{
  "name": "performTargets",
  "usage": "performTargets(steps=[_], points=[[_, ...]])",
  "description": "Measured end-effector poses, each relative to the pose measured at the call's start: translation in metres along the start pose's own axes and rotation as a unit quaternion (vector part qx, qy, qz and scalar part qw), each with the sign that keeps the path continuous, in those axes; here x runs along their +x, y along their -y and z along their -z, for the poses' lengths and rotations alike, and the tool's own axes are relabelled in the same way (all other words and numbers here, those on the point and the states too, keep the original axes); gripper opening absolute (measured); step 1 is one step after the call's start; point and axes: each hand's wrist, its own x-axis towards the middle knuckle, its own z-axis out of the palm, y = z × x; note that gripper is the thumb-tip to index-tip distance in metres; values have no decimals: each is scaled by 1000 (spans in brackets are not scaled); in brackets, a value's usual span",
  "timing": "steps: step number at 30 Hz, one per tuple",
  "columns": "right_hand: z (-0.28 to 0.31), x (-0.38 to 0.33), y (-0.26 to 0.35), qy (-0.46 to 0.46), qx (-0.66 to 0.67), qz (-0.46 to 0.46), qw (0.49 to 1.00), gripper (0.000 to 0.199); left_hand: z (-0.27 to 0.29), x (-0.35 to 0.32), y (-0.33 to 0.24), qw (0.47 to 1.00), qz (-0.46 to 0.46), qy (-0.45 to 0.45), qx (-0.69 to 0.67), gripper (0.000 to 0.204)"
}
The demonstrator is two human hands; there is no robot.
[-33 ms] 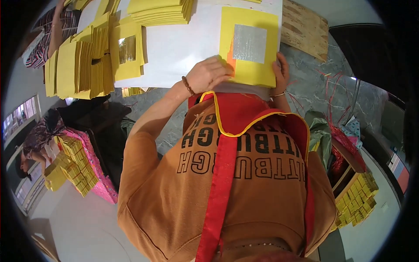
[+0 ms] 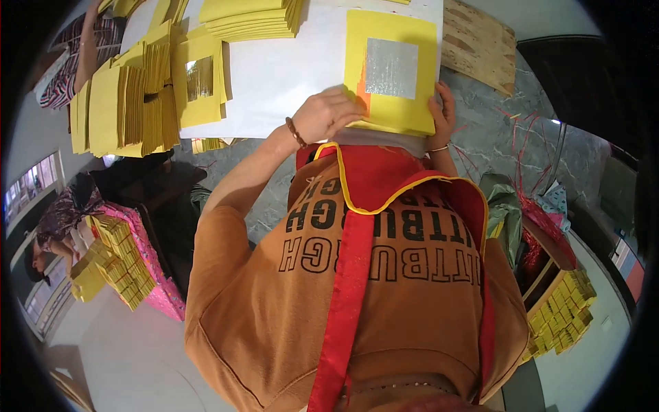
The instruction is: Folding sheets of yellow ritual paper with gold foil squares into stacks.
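While left hand [image 2: 333,113] presses curled fingers on near edge of yellow paper stack [image 2: 391,103] with silver foil square [image 2: 391,67], right hand [image 2: 443,113] grips stack's right edge, on white tabletop [image 2: 281,75].

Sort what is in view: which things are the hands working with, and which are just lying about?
In hand:
- left hand pressing on the stack of yellow sheets
- right hand at that stack's right edge
- silver foil square on the top sheet
- white table

Lying about:
- fanned yellow sheets
- wooden board
- red strings
- bundles on pink cloth
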Motion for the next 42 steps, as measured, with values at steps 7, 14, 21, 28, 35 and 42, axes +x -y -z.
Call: performTargets(steps=[7,14,21,28,35,42], points=[[7,7,0,25,-161,85,983,26,7,17,18,983,113,89,-113,20],[-3,6,-6,3,2,-33,999,25,11,22,28,944,205,150,-211,21],[-3,5,-8,0,8,-34,999,26,15,28,31,907,256,167,-290,15],[-1,6,-8,4,12,-34,999,27,21,37,31,894,273,211,-286,16],[-2,6,0,11,-4,-24,1000,34,21,42,37,879,285,231,-304,16],[-1,7,3,29,-66,-5,997,44,19,44,42,879,278,244,-303,17]])
